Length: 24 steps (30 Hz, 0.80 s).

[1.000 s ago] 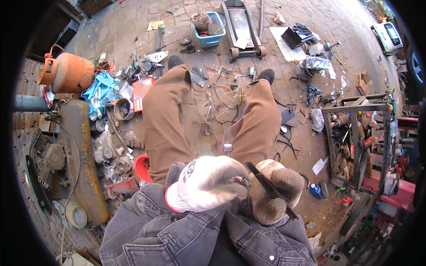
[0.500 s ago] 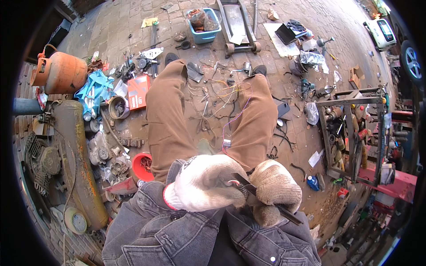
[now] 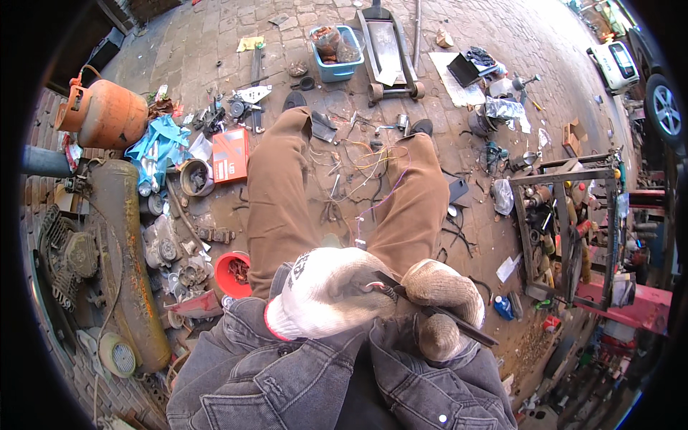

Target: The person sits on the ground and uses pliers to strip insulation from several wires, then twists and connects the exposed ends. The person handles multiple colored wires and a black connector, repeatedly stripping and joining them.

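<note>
Both my hands wear knitted work gloves, held together at my lap. My left hand point(image 3: 326, 290) pinches a small coiled piece with a bit of wire point(image 3: 383, 289). My right hand point(image 3: 448, 301) grips a long dark flat tool point(image 3: 474, 332), possibly a blade, whose upper end lies at the coiled piece. The fingertips and the exact point of contact are partly hidden. Thin yellow and purple wires point(image 3: 380, 161) run over the ground between my legs, with a small white connector point(image 3: 360, 244) close above my hands.
An orange gas cylinder point(image 3: 111, 115), rusty tank point(image 3: 129, 258), red bucket point(image 3: 223, 279) and orange box point(image 3: 231, 154) are on the left. A blue bin point(image 3: 337, 70) and trolley jack point(image 3: 390, 61) stand ahead. A metal frame point(image 3: 566, 172) with tools and a car wheel point(image 3: 663, 107) are on the right.
My right hand has closed higher around the dark tool, whose angle has changed and become flatter, its upper end now at the coiled piece by my left hand. The view has shifted slightly.
</note>
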Tool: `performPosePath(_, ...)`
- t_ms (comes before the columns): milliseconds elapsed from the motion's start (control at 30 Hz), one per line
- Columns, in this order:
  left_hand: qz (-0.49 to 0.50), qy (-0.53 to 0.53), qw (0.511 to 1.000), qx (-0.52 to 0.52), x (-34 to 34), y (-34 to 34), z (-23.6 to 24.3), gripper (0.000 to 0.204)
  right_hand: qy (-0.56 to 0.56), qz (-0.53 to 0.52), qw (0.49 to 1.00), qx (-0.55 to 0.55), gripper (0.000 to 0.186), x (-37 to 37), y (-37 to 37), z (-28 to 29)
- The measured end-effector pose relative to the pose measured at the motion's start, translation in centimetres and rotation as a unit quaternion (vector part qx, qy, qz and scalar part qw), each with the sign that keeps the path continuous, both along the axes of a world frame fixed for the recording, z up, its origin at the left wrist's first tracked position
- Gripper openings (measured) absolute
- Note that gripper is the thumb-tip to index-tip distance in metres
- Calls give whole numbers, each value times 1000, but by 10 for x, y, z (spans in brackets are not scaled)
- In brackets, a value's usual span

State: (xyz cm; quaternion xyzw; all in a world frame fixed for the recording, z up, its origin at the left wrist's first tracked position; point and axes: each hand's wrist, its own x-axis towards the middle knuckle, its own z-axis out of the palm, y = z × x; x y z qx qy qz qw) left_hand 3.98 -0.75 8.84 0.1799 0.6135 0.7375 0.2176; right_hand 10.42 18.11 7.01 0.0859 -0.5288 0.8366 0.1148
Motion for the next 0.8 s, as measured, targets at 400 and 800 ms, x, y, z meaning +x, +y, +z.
performPosePath(400,22,63,994,-85,1,2,0,24,18,12,977,214,36,-15,9,18)
performPosePath(800,48,6,998,-33,9,6,-4,25,82,33,953,289,19,-27,6,26)
